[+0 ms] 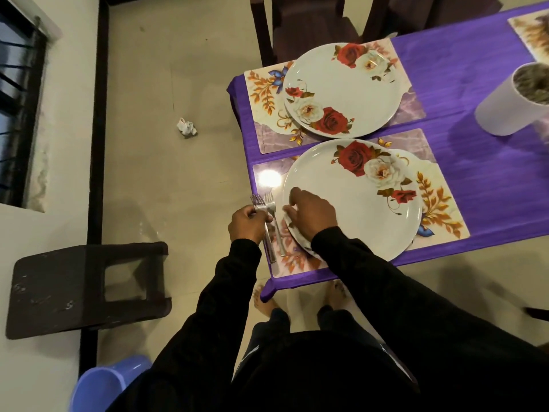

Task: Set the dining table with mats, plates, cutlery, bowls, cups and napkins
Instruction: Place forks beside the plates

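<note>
At the near corner of the table, which is covered in purple cloth, we see two floral mats side by side, each carrying a white plate with red and white roses. Our left hand has its grip curled tight around a bundle of forks, tines pointing away from us, handles running down past the knuckles over the near mat. One more fork lies flat on that mat, just beside the left rim of the near plate and close against the held bundle; we cannot tell whether the fingers touch it. Our right hand rests over the left edge of the near plate, fingers loosely bent and spread, fingertips at the rim; this grip is fairly wide and we see nothing pinched in it, though the underside is hidden. Both arms wear black sleeves.

The far plate sits on the far mat, well apart from both hands. A white cup stands on the cloth to the right. On the floor lie a crumpled paper, a dark stool and a blue stool.
</note>
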